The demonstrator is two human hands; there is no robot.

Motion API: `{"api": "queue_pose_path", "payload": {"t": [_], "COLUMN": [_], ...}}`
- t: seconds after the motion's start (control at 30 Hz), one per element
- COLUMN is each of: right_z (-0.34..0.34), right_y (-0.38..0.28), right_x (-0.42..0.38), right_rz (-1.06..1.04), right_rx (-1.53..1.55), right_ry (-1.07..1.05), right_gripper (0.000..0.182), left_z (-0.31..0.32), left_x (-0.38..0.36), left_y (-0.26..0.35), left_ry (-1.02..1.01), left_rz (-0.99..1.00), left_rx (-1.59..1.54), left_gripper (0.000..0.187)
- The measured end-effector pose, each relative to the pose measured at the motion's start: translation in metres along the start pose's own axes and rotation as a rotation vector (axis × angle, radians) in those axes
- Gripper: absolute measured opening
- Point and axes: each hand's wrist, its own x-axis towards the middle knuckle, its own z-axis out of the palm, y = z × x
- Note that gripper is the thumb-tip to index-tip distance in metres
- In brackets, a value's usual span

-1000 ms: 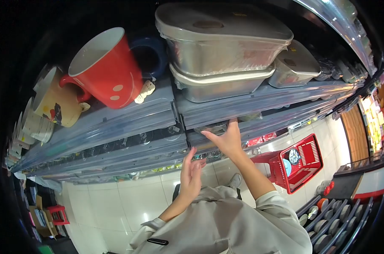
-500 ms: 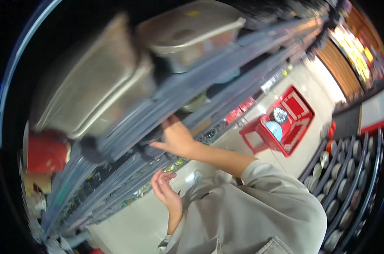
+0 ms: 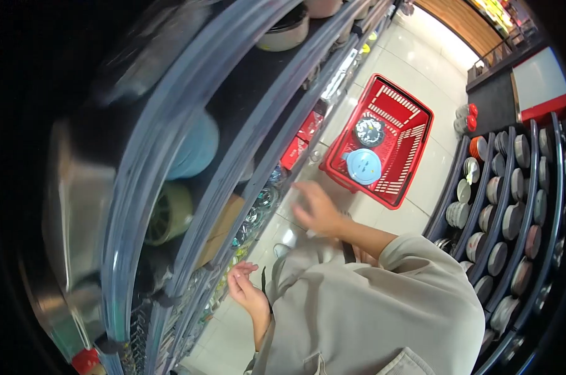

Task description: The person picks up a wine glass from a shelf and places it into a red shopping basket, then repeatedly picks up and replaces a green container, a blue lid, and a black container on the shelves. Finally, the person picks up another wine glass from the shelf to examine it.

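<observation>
Red basket [image 3: 392, 142]: one, slotted walls, resting on the pale tiled floor [image 3: 411, 57], forward of the right hand and well apart from the shelf rack on the far right.
Contents: one light-blue round lidded item [image 3: 364, 167]; one round item with a silvery, dark-patterned top [image 3: 370, 130], farther from the person, beside the blue one.
Right hand [image 3: 319, 211]: blurred, near the basket's closer end and apart from it; fingers loosely spread, nothing seen in the grasp.
Left hand [image 3: 248, 292]: beside the shelving, palm partly turned up, fingers loosely bent with a gap between them; holds nothing. Whether it touches the shelving cannot be told.
Shelving [image 3: 228, 164], left: tiered, with clear edge strips. On it, a pale-blue rounded item [image 3: 197, 147], an olive-green round item [image 3: 172, 214], a brown box [image 3: 223, 228], red packets [image 3: 295, 152] low down, and a blurred metal container [image 3: 86, 206].
Shelf rack [image 3: 533, 219], right: dark rails, rows of round dishes [image 3: 496, 258], one orange stack [image 3: 477, 147].
Garment [image 3: 370, 306]: grey-beige, loose-sleeved, worn by the person.
</observation>
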Motion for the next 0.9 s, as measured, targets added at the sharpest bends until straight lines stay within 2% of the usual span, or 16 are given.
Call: {"api": "queue_pose_path", "payload": {"t": [0.07, 0.17, 0.2, 0.3, 0.37, 0.43, 0.5, 0.53, 0.6, 0.63, 0.67, 0.73, 0.8, 0.9], "right_z": [-0.028, -0.073, -0.084, -0.109, -0.123, -0.125, -0.121, -0.121, -0.123, -0.130, -0.132, -0.135, -0.134, -0.135], "right_y": [0.073, 0.155, 0.189, 0.293, 0.338, 0.364, 0.379, 0.395, 0.434, 0.393, 0.384, 0.375, 0.362, 0.375], "right_x": [-0.003, -0.007, -0.013, -0.042, -0.058, -0.068, -0.079, -0.089, -0.114, -0.092, -0.093, -0.088, -0.084, -0.094], "right_rz": [0.116, 0.398, 0.443, 0.648, 0.829, 0.894, 1.160, 1.166, 1.333, 1.379, 1.371, 1.246, 1.182, 1.174], "right_rx": [-0.104, -0.085, -0.185, -0.352, -0.260, -0.235, -0.048, -0.043, 0.159, 0.064, 0.071, -0.119, -0.098, -0.057], "right_ry": [0.141, 0.317, 0.361, 0.381, 0.379, 0.365, 0.505, 0.493, 0.168, 0.229, 0.220, 0.082, 0.162, 0.149], "right_gripper": [0.042, 0.040, 0.040, 0.046, 0.050, 0.053, 0.051, 0.051, 0.048, 0.043, 0.043, 0.040, 0.037, 0.033], "left_z": [0.027, 0.061, 0.070, 0.089, 0.098, 0.101, 0.102, 0.107, 0.116, 0.117, 0.119, 0.123, 0.127, 0.144], "left_x": [-0.001, -0.006, -0.008, -0.015, -0.020, -0.023, -0.026, -0.027, -0.027, -0.028, -0.029, -0.028, -0.029, -0.027], "left_y": [-0.006, -0.009, -0.010, -0.006, -0.003, -0.009, -0.009, -0.006, -0.001, 0.001, 0.000, -0.001, -0.002, 0.014], "left_ry": [-0.034, -0.158, -0.165, -0.269, -0.243, -0.248, -0.267, -0.258, -0.242, -0.233, -0.254, -0.260, -0.317, -0.303], "left_rz": [-0.036, -0.108, -0.120, -0.102, -0.242, -0.268, -0.302, -0.307, -0.346, -0.345, -0.336, -0.308, -0.201, -0.229], "left_rx": [0.012, 0.084, 0.097, 0.191, 0.213, 0.223, 0.243, 0.253, 0.297, 0.303, 0.335, 0.362, 0.376, 0.356], "left_gripper": [0.031, 0.025, 0.025, 0.028, 0.024, 0.024, 0.025, 0.025, 0.025, 0.025, 0.025, 0.025, 0.024, 0.020]}}
